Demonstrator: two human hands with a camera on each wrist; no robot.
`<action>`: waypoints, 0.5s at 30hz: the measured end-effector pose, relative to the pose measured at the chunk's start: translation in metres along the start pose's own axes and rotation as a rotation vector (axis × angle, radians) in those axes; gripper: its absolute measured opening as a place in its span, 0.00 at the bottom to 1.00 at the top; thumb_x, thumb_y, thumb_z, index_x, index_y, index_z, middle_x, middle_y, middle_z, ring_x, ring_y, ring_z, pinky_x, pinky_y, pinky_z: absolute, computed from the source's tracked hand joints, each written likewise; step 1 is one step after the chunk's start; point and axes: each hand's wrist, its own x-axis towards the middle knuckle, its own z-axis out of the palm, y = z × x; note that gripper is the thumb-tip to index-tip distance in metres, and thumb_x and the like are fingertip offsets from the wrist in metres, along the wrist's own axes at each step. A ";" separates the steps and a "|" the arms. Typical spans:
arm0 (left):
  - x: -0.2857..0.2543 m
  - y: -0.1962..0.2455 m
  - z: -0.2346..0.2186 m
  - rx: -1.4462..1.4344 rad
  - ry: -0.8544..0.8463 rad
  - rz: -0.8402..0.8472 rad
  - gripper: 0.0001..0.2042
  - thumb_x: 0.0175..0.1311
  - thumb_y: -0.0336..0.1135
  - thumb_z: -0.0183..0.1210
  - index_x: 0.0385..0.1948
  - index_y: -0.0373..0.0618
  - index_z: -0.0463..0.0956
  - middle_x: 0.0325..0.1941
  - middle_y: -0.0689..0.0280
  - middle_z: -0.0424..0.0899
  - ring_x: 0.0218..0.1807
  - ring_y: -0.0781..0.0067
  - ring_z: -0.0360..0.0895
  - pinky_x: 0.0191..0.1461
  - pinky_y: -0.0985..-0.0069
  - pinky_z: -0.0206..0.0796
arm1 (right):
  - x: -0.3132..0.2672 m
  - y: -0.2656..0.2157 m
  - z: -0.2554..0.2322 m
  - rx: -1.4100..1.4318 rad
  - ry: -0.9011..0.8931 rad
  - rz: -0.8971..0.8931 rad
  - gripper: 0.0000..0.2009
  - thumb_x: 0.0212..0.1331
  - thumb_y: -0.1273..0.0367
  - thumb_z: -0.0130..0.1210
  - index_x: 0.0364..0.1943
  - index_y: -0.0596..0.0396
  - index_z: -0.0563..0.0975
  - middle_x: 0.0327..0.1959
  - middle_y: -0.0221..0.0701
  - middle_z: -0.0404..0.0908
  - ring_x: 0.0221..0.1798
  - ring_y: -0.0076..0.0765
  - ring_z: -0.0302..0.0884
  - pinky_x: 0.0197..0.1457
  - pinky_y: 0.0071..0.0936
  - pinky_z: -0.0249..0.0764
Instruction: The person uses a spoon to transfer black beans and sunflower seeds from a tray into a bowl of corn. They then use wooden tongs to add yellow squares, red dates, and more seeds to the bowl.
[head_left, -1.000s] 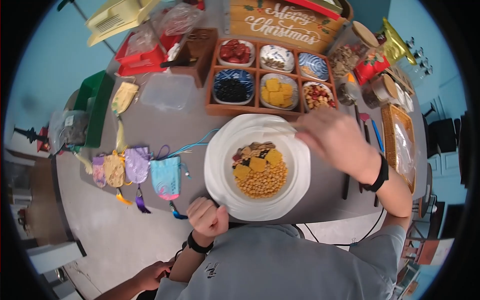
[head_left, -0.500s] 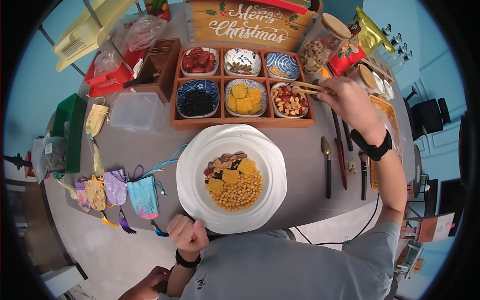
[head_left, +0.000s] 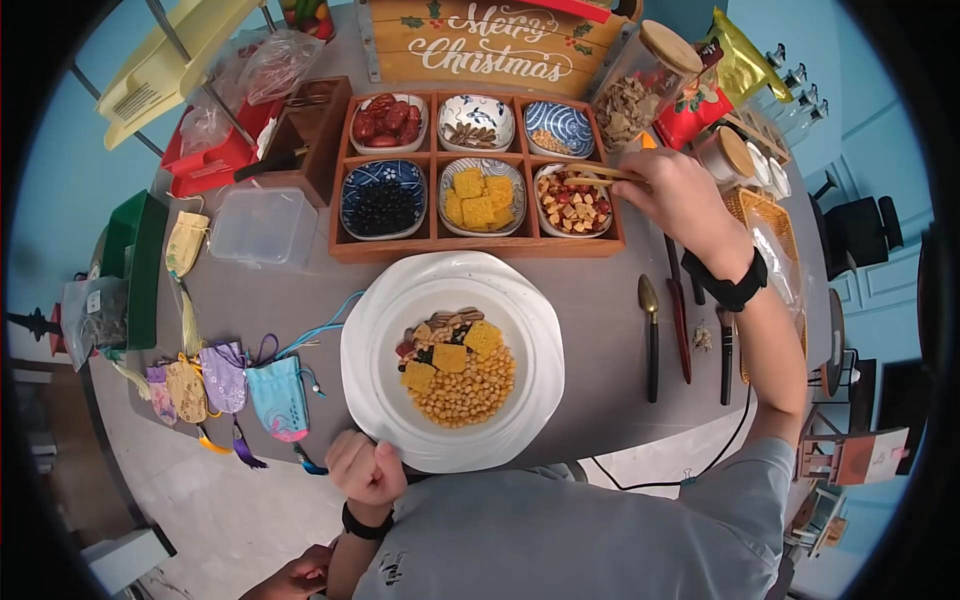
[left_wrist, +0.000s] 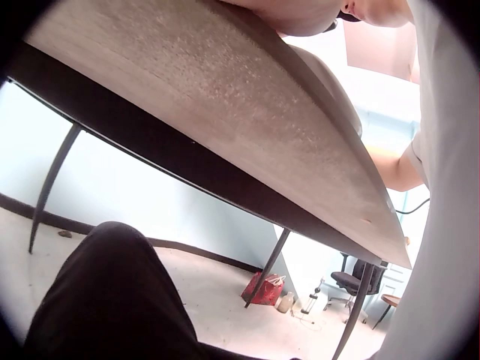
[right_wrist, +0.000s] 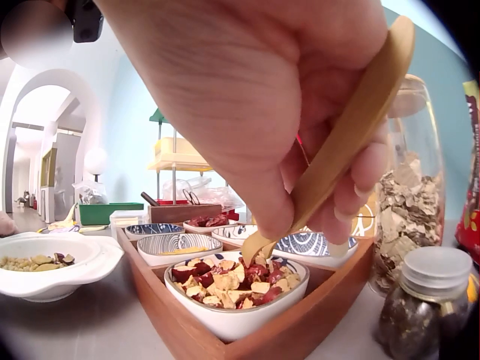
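My right hand (head_left: 688,205) pinches wooden tongs (right_wrist: 349,124) over a divided wooden box (head_left: 480,247). Their tips dip into diced dried fruit, red and pale pieces (right_wrist: 236,287), in a small white bowl (right_wrist: 217,321) at the box's front right. In front of the box stands a wide white bowl (head_left: 537,330). Yellow corn-like grains (head_left: 465,385), yellow square pieces (head_left: 450,357) and some darker bits lie in it. Beside its near left rim, at the table edge, my left hand (head_left: 368,468) is curled with nothing in it.
Other box bowls hold red dates (head_left: 385,122), black beans (head_left: 383,208) and yellow squares (head_left: 480,198). A spoon (head_left: 650,335) and brushes lie on the right, near glass jars (head_left: 640,85). Small tasselled pouches (head_left: 278,395) and a clear plastic box (head_left: 262,225) are on the left.
My right hand has moved from the white bowl's far right rim out to the dried fruit bowl, and the tong tips are now among the pieces. The left hand stays curled.
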 end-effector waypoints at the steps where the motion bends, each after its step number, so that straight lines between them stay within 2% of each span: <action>1: 0.000 0.000 -0.001 0.001 -0.008 -0.006 0.21 0.59 0.21 0.56 0.12 0.45 0.51 0.13 0.64 0.57 0.14 0.63 0.55 0.21 0.69 0.42 | 0.001 0.001 0.001 -0.002 -0.006 0.001 0.09 0.60 0.68 0.64 0.40 0.58 0.83 0.38 0.44 0.86 0.43 0.55 0.83 0.45 0.46 0.79; 5: 0.005 0.007 -0.009 -0.015 -0.040 0.006 0.21 0.59 0.22 0.56 0.11 0.45 0.52 0.12 0.65 0.58 0.14 0.64 0.56 0.21 0.69 0.43 | 0.002 0.003 0.007 -0.013 0.001 0.001 0.10 0.60 0.67 0.64 0.41 0.57 0.84 0.38 0.43 0.86 0.43 0.54 0.83 0.44 0.46 0.79; 8: 0.027 0.033 -0.020 -0.038 -0.031 0.106 0.20 0.57 0.23 0.57 0.10 0.45 0.55 0.12 0.65 0.59 0.14 0.65 0.57 0.21 0.70 0.44 | 0.000 0.007 0.011 -0.027 0.047 -0.028 0.10 0.60 0.66 0.64 0.41 0.56 0.84 0.37 0.43 0.86 0.42 0.54 0.84 0.44 0.46 0.79; 9: 0.038 0.039 -0.025 -0.017 -0.068 0.169 0.18 0.54 0.24 0.59 0.10 0.44 0.58 0.12 0.66 0.61 0.13 0.65 0.57 0.20 0.71 0.45 | -0.001 0.009 0.014 -0.026 0.064 -0.047 0.10 0.60 0.66 0.63 0.41 0.56 0.84 0.37 0.43 0.86 0.42 0.54 0.84 0.44 0.46 0.79; 12: 0.082 0.064 -0.035 0.033 -0.203 0.239 0.20 0.44 0.27 0.67 0.10 0.46 0.59 0.13 0.68 0.59 0.13 0.65 0.57 0.18 0.71 0.44 | 0.000 0.016 0.016 -0.013 0.119 -0.068 0.08 0.62 0.66 0.62 0.38 0.56 0.85 0.37 0.45 0.86 0.41 0.54 0.84 0.44 0.46 0.79; 15: 0.115 0.071 -0.039 0.000 -0.257 0.211 0.19 0.44 0.28 0.71 0.12 0.47 0.63 0.16 0.66 0.65 0.16 0.63 0.63 0.21 0.70 0.50 | -0.005 0.008 0.001 0.009 0.172 -0.075 0.09 0.62 0.67 0.62 0.38 0.59 0.83 0.34 0.45 0.85 0.40 0.57 0.83 0.42 0.46 0.77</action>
